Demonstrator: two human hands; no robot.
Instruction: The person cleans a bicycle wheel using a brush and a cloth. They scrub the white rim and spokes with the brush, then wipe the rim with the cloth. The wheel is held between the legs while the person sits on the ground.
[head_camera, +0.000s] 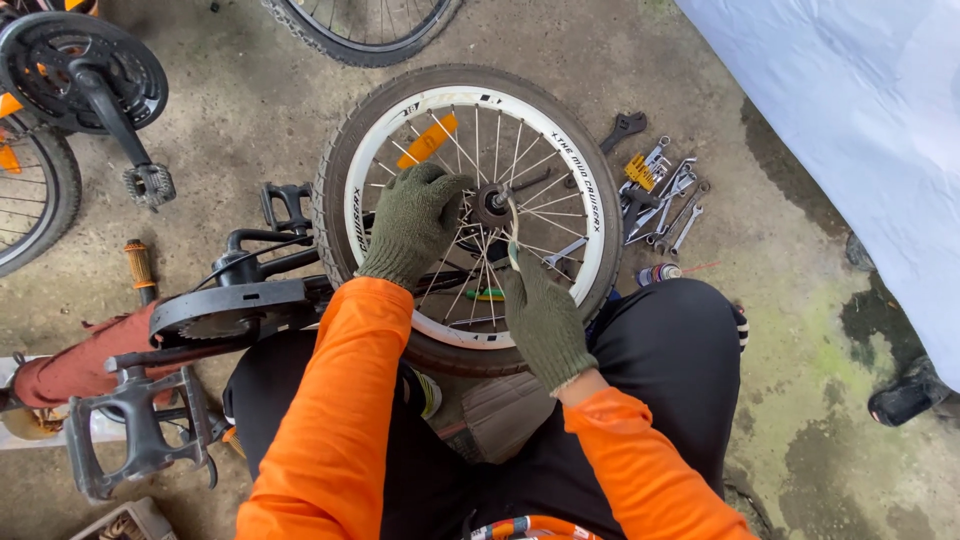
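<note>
Here, a small bicycle wheel with a black tyre, white rim and orange reflector lies flat across the person's lap and the concrete floor, hub up. The left hand, in a dark green knit glove, rests on the spokes just left of the hub, its fingers spread wide and curled loosely over the spokes; they press rather than clasp anything I can make out. The right hand, gloved the same, is below and right of the hub, its fingers pinched narrow on the end of a slim metal tool whose tip reaches up to the hub; whether that tool is a spanner or a lever is too small to tell. Both sleeves are bright orange, and the trousers are black.

To the right of the wheel, near the rim, a cluster of spanners lies on the floor, with a black spanner apart at the top and a small spray can just below them. To the left sits a bicycle frame with a black chain guard, and a black pedal nearer the camera. Another crank and chainring shows at upper left, a second tyre at the top edge, and a white sheet fills the upper right corner.
</note>
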